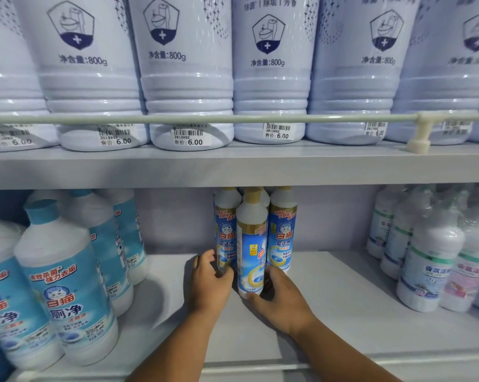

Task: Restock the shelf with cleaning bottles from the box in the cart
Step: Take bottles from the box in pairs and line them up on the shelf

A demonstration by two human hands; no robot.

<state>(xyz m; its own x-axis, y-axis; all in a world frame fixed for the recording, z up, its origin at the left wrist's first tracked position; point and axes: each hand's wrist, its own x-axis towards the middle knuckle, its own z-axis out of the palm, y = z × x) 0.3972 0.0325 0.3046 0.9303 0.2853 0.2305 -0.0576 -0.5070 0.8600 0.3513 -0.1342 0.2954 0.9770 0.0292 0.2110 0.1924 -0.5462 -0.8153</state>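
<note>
On the lower shelf (329, 312), a small cluster of slim white bottles with blue-and-gold labels and gold caps stands in the middle. My left hand (209, 282) curls round the base of the left bottle (226, 230). My right hand (279, 299) grips the bottom of the front bottle (250, 244), which stands upright just ahead of the others. A third bottle (282, 230) stands at the right, and another gold cap shows behind. The box and the cart are out of view.
Larger white bottles with light-blue labels (64, 285) crowd the shelf's left side. White bottles with green and pink labels (431, 257) fill the right. The upper shelf holds a row of big 800g bottles (268, 70) behind a rail (233, 119).
</note>
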